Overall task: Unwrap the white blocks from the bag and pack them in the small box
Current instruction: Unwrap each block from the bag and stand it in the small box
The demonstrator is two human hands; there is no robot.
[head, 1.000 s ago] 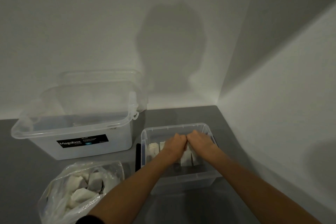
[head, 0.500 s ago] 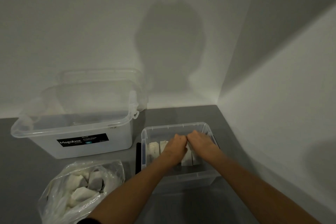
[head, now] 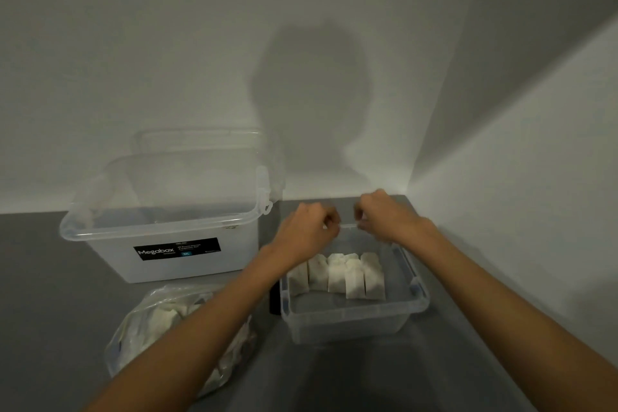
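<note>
After we raised the left hand [head: 307,231] and right hand [head: 384,217] off the white blocks [head: 337,273], the row stood placed; we could not determine either grip.

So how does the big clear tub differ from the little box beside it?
The big tub is larger and taller than the small box. The big tub carries a black Megabox label; the small box shows no label. The small box holds a row of white blocks; I can make out none in the big tub. Both are clear plastic, open-topped, on the grey table.
</note>
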